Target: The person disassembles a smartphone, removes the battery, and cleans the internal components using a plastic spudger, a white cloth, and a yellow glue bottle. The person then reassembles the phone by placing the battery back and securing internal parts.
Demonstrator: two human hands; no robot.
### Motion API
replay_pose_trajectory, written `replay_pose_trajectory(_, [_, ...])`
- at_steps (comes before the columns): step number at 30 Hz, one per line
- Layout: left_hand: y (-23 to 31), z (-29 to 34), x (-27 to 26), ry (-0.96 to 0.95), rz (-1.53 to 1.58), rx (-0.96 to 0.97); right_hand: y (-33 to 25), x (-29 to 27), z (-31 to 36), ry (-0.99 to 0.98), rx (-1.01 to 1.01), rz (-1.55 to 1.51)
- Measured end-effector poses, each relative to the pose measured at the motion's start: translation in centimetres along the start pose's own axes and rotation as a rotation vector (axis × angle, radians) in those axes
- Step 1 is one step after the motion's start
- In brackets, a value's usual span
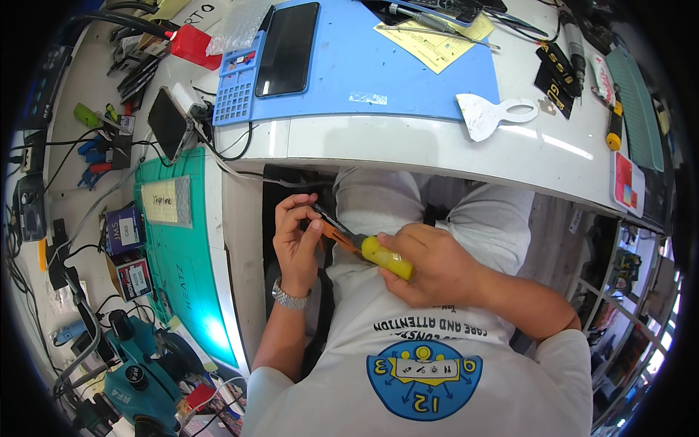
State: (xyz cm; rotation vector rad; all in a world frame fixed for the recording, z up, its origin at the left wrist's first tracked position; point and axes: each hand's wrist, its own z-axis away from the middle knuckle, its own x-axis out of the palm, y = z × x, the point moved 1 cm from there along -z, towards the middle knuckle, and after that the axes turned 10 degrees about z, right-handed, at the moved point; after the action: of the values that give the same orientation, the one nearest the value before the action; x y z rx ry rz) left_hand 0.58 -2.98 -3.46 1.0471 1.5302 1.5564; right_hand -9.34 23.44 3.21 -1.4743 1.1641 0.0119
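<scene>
My left hand (297,231) pinches a thin orange-and-black piece (338,236) between thumb and fingers, above my lap. The piece is seen nearly edge-on, so its exact kind is unclear. In my right hand (429,264) is a yellow, rounded tool (386,258) with a grey end, tilted toward the upper left. Its grey end meets or overlaps the orange piece; whether they touch cannot be told. My right fingers are wrapped round the yellow body, partly hiding it.
Ahead is a white desk (408,142) with a blue mat (408,69), black phone (288,47) and white scraper (489,116). Another phone (170,124) leans at left, near a green mat (182,269). A teal microscope (142,375) stands at lower left, shelves (619,291) at right.
</scene>
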Motion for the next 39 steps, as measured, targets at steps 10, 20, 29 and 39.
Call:
replay_pose_trajectory(10, [0.0,-0.2,0.1,0.014,0.012,-0.032,0.1,0.1,1.5,-0.029,0.157,-0.081])
replay_pose_trajectory(20, [0.5,-0.3,1.4,0.042,-0.094,-0.03,0.3,-0.9,2.5,0.054,0.212,-0.112])
replay_pose_trajectory(29, [-0.3,-0.4,0.5,0.098,-0.081,-0.121,1.7,-0.9,3.6,-0.021,0.382,-0.23])
replay_pose_trajectory(39, [3.1,0.2,3.7,-0.038,-0.298,0.015,0.3,-1.8,2.2,0.268,0.326,-0.295])
